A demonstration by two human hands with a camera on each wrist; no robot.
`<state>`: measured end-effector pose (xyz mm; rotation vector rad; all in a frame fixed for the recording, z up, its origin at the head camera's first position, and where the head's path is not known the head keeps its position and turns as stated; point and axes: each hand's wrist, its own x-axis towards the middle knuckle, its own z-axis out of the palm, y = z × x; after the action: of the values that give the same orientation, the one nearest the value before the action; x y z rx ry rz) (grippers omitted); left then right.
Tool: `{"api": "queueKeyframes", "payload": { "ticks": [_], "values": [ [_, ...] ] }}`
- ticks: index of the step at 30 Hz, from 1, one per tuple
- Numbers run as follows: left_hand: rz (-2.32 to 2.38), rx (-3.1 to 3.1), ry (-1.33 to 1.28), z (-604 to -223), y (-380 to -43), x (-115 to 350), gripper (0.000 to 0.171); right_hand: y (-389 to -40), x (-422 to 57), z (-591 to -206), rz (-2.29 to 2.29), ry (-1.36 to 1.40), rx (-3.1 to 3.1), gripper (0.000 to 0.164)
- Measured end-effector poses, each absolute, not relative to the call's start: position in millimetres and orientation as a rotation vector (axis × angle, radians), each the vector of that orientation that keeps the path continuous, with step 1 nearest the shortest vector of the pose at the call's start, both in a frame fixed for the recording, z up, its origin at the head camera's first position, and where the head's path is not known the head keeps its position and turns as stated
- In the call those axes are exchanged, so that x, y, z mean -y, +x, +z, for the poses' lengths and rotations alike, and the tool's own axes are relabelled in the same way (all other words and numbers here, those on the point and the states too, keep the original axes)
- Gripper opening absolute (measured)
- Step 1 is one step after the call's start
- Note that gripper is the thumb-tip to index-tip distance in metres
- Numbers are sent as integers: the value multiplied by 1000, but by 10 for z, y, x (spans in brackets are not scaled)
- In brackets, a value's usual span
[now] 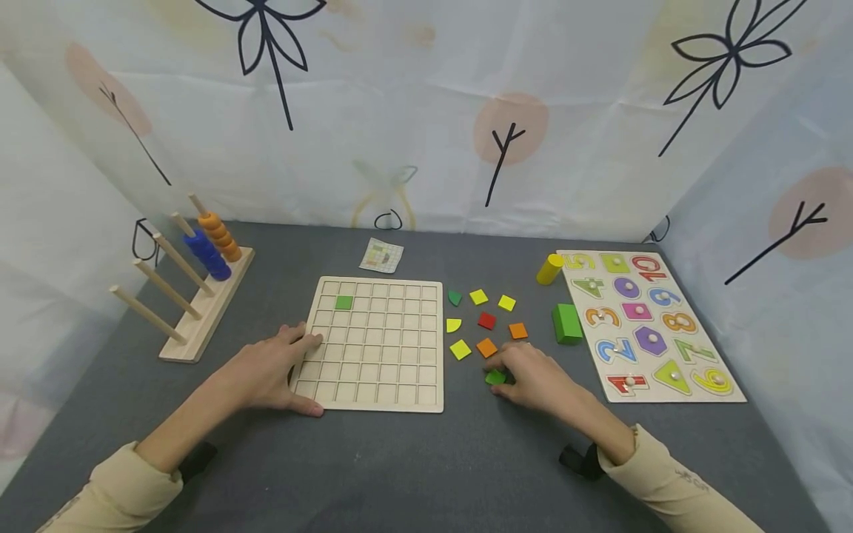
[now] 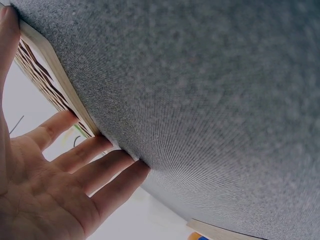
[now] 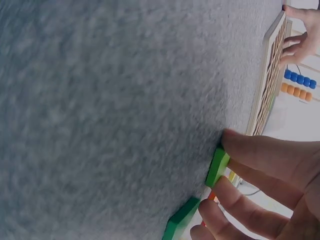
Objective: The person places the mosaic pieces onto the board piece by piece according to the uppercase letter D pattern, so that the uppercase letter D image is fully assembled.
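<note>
A wooden grid board lies on the table with one green square tile in a cell near its upper left. My left hand touches the board's left edge, fingers spread and thumb at the near corner. In the left wrist view the fingertips meet the board's rim. Right of the board, my right hand pinches a green tile between thumb and fingers, low over the table. Close by are orange tiles, a red tile and yellow tiles.
A number puzzle board lies at the right, with a green block and a yellow cylinder beside it. A bead stacker stands at the left. Behind the grid board lies a small pattern card.
</note>
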<state>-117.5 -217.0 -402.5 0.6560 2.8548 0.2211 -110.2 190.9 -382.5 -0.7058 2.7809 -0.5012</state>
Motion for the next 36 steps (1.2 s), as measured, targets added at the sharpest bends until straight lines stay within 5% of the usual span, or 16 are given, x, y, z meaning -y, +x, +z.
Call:
{"api": "queueKeyframes", "payload": {
  "ticks": [17,36],
  "values": [
    [204,-2857,644,-4031,-1177,2161,117,-1107,-1841,-3874,-541,-669,-2779,34],
    [181,-2855,637,-4042,-1180,2164,118,-1103,-1810,-3894,-622,-732,-2790,19]
  ]
}}
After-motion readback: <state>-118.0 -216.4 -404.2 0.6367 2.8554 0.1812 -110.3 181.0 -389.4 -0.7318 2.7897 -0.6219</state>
